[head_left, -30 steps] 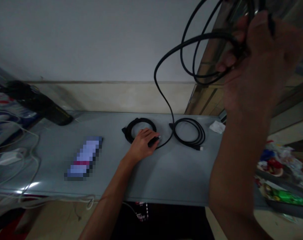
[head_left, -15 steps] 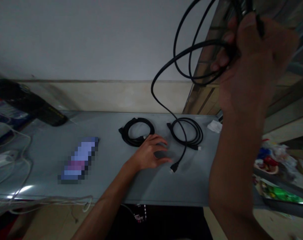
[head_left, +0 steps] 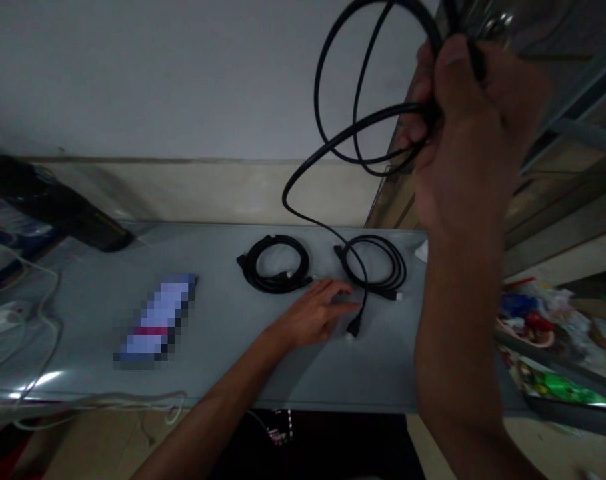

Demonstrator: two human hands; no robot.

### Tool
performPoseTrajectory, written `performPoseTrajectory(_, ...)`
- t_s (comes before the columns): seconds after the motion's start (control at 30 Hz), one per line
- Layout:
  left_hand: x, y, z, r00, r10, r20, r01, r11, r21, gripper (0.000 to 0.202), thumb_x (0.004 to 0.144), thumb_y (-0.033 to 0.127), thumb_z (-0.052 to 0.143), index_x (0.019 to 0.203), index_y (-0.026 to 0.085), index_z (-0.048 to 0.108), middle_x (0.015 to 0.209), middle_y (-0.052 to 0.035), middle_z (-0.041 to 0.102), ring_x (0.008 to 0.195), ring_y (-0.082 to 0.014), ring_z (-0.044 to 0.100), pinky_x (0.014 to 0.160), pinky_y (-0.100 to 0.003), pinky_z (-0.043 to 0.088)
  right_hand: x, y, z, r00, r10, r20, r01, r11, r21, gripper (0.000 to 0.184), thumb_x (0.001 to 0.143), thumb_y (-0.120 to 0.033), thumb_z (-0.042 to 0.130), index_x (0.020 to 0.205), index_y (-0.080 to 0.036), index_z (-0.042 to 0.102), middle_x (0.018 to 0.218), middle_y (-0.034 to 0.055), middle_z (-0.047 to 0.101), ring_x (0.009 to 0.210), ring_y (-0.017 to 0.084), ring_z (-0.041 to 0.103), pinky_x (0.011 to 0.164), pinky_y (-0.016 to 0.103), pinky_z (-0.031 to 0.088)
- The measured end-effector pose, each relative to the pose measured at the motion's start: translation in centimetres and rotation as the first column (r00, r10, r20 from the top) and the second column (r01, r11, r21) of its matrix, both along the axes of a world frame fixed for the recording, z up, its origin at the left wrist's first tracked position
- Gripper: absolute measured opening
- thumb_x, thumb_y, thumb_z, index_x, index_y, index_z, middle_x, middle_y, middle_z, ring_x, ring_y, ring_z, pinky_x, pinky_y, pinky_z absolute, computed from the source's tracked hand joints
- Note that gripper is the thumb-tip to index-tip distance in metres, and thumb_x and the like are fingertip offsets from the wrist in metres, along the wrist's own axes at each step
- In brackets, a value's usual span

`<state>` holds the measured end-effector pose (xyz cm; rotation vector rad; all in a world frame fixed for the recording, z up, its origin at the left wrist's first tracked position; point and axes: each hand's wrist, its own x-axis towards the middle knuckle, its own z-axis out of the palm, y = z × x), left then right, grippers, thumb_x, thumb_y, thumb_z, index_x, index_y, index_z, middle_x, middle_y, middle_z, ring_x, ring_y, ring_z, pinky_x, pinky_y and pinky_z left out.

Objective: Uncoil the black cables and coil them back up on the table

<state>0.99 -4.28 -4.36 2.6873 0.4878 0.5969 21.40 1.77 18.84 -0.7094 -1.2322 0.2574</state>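
Note:
High at the right, my right hand (head_left: pixel 463 100) is closed around a looped black cable (head_left: pixel 327 137). One end of this cable hangs down to the grey table, its plug (head_left: pixel 353 327) low beside my left hand (head_left: pixel 320 310). The left hand's fingers are apart and reach toward the hanging strand; whether a fingertip touches it I cannot tell. Behind that hand lies a coiled black cable (head_left: pixel 250 267). A second coiled black cable (head_left: pixel 400 263) lies to its right, with the hanging strand passing in front of it.
A phone with a blurred screen (head_left: pixel 157 320) lies on the grey table (head_left: pixel 223 253). At the left are a dark cylindrical object (head_left: pixel 63 207) and white cords (head_left: pixel 50 313). Crumpled white paper (head_left: pixel 421 251) sits near the right end. Mixed items (head_left: pixel 527 320) lie on a lower shelf.
My left hand has moved right, away from the left coil and closer to the hanging cable end. My right hand has shifted left with the looped cable, and the plug has moved slightly right.

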Motion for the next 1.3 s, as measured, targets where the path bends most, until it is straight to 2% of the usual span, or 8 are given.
performPoseTrajectory(0.1,0.0,0.0,0.2,0.999,-0.006,-0.038,0.005,1.0,-0.017,0.076,0.082,0.0,0.072,0.152,0.031,0.069,0.158,-0.0143,0.058,0.145,-0.0369,0.057,0.122,-0.059,0.05,-1.3,-0.1,-0.4,0.991,0.102,-0.089,-0.095,0.992,0.082,0.023,0.109,-0.015,0.053,0.09,-0.014,0.067,0.077,0.0007,0.057,0.061,0.01,0.049,0.047,0.023,0.033)
performPoseTrajectory(0.23,0.3,-0.4,0.3,0.999,0.005,-0.049,-0.005,1.0,-0.008,0.087,0.081,-0.003,0.069,0.157,0.038,0.063,0.162,-0.0108,0.055,0.145,-0.0361,0.055,0.121,-0.057,0.051,-2.3,0.1,-1.1,0.988,0.153,0.008,-0.153,0.987,0.055,0.02,0.108,-0.018,0.056,0.091,-0.018,0.067,0.076,0.0004,0.058,0.068,0.013,0.052,0.051,0.024,0.031)
performPoseTrajectory(0.37,0.4,-0.5,0.2,0.998,0.014,-0.063,-0.014,1.0,0.006,0.066,0.082,-0.004,0.07,0.138,0.032,0.074,0.162,-0.0111,0.053,0.143,-0.0364,0.054,0.121,-0.058,0.05,-2.7,0.0,-1.7,0.986,0.121,0.114,-0.117,0.992,-0.037,0.019,0.11,-0.031,0.061,0.093,-0.024,0.069,0.081,0.0027,0.063,0.076,0.019,0.06,0.057,0.03,0.04)
performPoseTrajectory(0.53,0.3,-0.5,0.6,1.0,0.013,0.024,-0.012,0.999,-0.04,0.031,0.094,0.004,0.067,0.115,0.025,0.077,0.156,-0.0122,0.058,0.138,-0.0333,0.055,0.117,-0.053,0.05,-2.6,0.4,-2.3,0.974,0.04,0.221,-0.019,0.995,-0.095,0.021,0.11,-0.046,0.059,0.092,-0.035,0.066,0.086,0.0019,0.066,0.082,0.026,0.066,0.061,0.037,0.05)
performPoseTrajectory(0.73,0.8,-0.8,1.0,0.996,-0.05,0.07,0.058,0.991,-0.123,0.029,0.098,0.005,0.061,0.117,0.024,0.072,0.132,-0.01,0.075,0.132,-0.0289,0.061,0.12,-0.051,0.045,-1.4,1.7,-2.5,0.991,0.05,0.128,-0.048,0.999,-0.018,0.017,0.107,-0.031,0.062,0.094,-0.023,0.07,0.078,0.0017,0.062,0.07,0.018,0.056,0.055,0.029,0.035)
performPoseTrajectory(0.83,1.0,-0.9,1.1,0.995,-0.06,0.077,0.072,0.984,-0.162,0.035,0.095,0.005,0.062,0.122,0.024,0.072,0.126,-0.0095,0.076,0.127,-0.0291,0.063,0.118,-0.05,0.046,-0.9,1.8,-2.2,0.994,0.047,0.097,-0.046,0.999,-0.015,0.016,0.104,-0.024,0.061,0.095,-0.016,0.07,0.077,0.0025,0.062,0.067,0.014,0.054,0.054,0.026,0.033)
performPoseTrajectory(1.07,1.1,-1.0,1.3,0.994,-0.1,0.043,0.107,0.968,-0.229,0.023,0.089,0.021,0.083,0.11,0.026,0.076,0.125,-0.0087,0.073,0.123,-0.0302,0.063,0.116,-0.049,0.047,-0.7,1.6,-1.8,0.997,0.055,0.058,-0.053,0.998,-0.036,0.018,0.107,-0.021,0.059,0.091,-0.016,0.067,0.072,-0.0007,0.057,0.065,0.012,0.051,0.053,0.024,0.033)
performPoseTrajectory(1.3,0.5,-0.6,1.1,0.961,0.037,0.273,0.048,0.954,-0.296,0.014,0.109,0.027,0.065,0.116,0.024,0.076,0.122,-0.0097,0.075,0.118,-0.0263,0.07,0.108,-0.044,0.053,-0.3,1.6,-1.9,0.994,0.067,0.084,-0.066,0.998,-0.02,0.018,0.105,-0.023,0.06,0.092,-0.015,0.068,0.068,-0.0024,0.055,0.056,0.011,0.04,0.049,0.026,0.028)
